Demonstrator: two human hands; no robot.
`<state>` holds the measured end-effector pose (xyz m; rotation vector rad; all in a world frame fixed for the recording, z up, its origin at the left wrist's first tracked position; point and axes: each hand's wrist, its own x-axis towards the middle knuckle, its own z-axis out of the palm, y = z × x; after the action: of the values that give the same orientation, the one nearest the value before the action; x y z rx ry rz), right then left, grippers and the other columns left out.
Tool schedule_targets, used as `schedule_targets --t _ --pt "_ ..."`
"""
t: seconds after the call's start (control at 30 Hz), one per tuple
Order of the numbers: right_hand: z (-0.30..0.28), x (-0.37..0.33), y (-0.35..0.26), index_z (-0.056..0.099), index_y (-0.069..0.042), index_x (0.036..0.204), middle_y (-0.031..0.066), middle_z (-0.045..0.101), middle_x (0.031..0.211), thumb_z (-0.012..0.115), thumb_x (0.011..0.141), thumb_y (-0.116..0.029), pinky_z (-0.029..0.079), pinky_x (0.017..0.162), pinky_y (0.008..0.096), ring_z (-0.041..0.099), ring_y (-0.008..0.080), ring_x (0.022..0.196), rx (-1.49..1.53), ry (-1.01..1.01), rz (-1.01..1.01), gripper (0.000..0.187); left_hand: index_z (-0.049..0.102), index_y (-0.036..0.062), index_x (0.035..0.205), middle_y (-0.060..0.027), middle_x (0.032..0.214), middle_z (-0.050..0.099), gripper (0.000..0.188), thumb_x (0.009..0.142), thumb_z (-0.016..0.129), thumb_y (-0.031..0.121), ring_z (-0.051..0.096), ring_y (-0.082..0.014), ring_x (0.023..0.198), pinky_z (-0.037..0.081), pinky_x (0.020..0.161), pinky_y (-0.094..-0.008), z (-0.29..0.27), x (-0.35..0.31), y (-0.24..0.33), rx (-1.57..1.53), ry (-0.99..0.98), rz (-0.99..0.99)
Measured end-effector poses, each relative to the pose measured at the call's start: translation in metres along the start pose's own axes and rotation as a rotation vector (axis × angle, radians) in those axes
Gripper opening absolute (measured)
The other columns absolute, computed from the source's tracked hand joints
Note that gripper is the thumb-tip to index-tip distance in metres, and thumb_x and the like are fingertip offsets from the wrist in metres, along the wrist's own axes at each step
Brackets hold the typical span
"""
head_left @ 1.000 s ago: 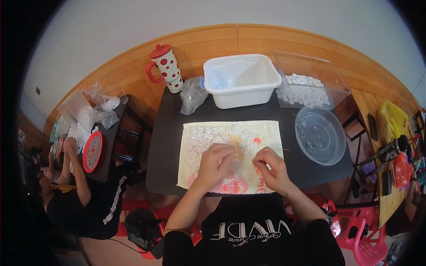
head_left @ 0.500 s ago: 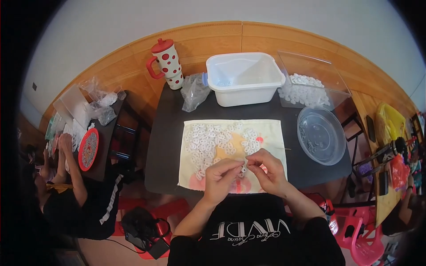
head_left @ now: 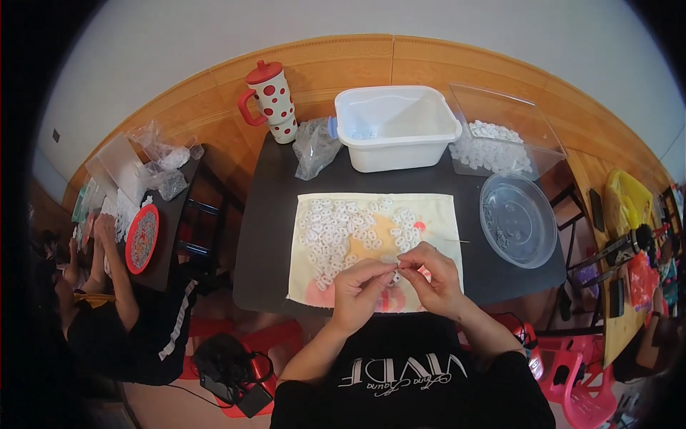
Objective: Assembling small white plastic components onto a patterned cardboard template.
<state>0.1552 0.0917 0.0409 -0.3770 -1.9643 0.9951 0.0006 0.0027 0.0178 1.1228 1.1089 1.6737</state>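
Observation:
My left hand [head_left: 359,292] and my right hand [head_left: 434,281] meet over the lower part of a cream towel [head_left: 421,201]. Thumb and fingertips are pinched on both, and the fingertips nearly touch. Whatever sits between them is too small to make out. Many small white plastic pieces with two holes [head_left: 325,232] are spread over the towel, thickest on its left half. A few lie just under my fingers. To the right, a clear round tub [head_left: 532,229] holds small grey metal bits along its left side. A thin stick [head_left: 457,241] crosses the towel's right edge.
Along the back of the dark table [head_left: 268,214] stand a red-spotted tumbler [head_left: 275,104], a crumpled clear bag [head_left: 312,149], a white basin [head_left: 396,154] and a clear box of white pieces [head_left: 493,146]. At far left, another person's hands [head_left: 103,229] work near a red tray [head_left: 130,250].
My left hand has shifted slightly right, and the fingertips of both hands have come closer together. The things on the table stay as they were.

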Motion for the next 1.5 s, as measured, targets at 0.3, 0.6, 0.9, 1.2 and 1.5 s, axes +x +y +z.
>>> schedule_targets --t 0.3,0.6,0.9,1.2,1.5 --pt "-0.001 0.001 -0.002 0.064 0.001 0.107 0.0110 0.064 0.090 0.067 0.083 0.012 0.049 0.065 0.0281 0.062 0.0196 0.077 -0.009 -0.005 -0.017 0.026 0.071 -0.0028 0.108 -0.0072 0.092 0.065 0.017 0.094 0.062 -0.001 0.062 -0.0112 0.080 0.051 0.072 -0.0235 0.001 0.000 0.003 0.022 0.012 0.011" --pt "-0.001 0.001 -0.003 0.064 0.001 0.105 0.0110 0.064 0.087 0.068 0.081 0.012 0.048 0.064 0.0289 0.062 0.0212 0.075 -0.041 -0.010 -0.042 0.027 0.071 -0.0034 0.108 -0.0072 0.091 0.066 0.017 0.093 0.063 -0.003 0.062 -0.0113 0.078 0.049 0.068 -0.0230 0.001 -0.001 -0.001 0.023 0.018 0.024" --pt "0.002 0.004 -0.001 0.064 0.000 0.097 0.0115 0.060 0.075 0.062 0.074 0.013 0.043 0.058 0.0383 0.056 0.0296 0.067 -0.170 -0.031 -0.196 0.027 0.069 -0.0064 0.097 -0.0090 0.091 0.067 0.012 0.087 0.065 -0.011 0.063 -0.0138 0.078 0.050 0.070 -0.0239 0.009 -0.005 -0.002 0.097 0.099 0.101" --pt "-0.001 -0.001 0.004 0.064 -0.002 0.103 0.0121 0.063 0.087 0.064 0.084 0.010 0.045 0.063 0.0312 0.059 0.0231 0.071 -0.097 -0.090 -0.071 0.022 0.070 -0.0060 0.099 -0.0093 0.091 0.068 0.013 0.088 0.064 -0.010 0.065 -0.0138 0.079 0.052 0.071 -0.0247 0.007 -0.005 -0.003 0.164 0.074 0.062" --pt "-0.019 -0.008 0.013 0.062 -0.001 0.118 0.0110 0.065 0.096 0.060 0.087 0.012 0.050 0.076 0.0279 0.064 0.0186 0.085 0.096 -0.014 0.271 0.033 0.067 -0.0024 0.112 -0.0058 0.089 0.068 0.019 0.093 0.063 -0.001 0.064 -0.0104 0.078 0.052 0.070 -0.0242 0.000 -0.001 -0.010 -0.085 0.059 -0.202"
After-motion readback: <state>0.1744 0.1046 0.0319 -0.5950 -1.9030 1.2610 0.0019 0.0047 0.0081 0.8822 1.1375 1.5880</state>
